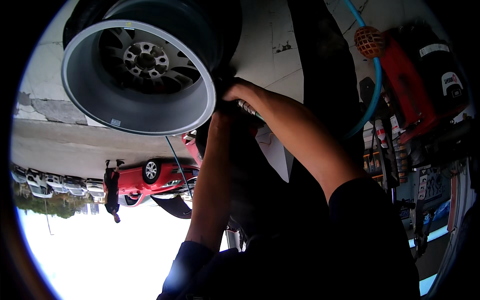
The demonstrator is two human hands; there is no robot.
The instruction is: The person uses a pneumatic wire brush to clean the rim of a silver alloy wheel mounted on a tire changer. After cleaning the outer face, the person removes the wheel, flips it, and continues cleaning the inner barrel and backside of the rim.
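A silver-grey wheel rim [95, 95] fills the upper left, its spokes and bolt holes visible deep inside. Dark tyre rubber [227, 30] shows behind and to the right of it. Close to the rim's right edge, my right hand [239, 91] is closed, its fingertips lost in shadow. Just below that hand, a short metallic fitting [246, 106] pokes out, with a greenish hose end by it. My left hand [221, 120] is beneath the rim's right edge, near the right one; darkness hides its fingers. What either hand grips is hidden.
At right a blue hose [376, 92] runs through an orange mesh ball [369, 42], beside a red and black machine [410, 85]. Tools hang lower right. A red car [150, 179], a person [112, 187] and parked cars appear upside down at left. My dark trouser leg [325, 65] stands centre right.
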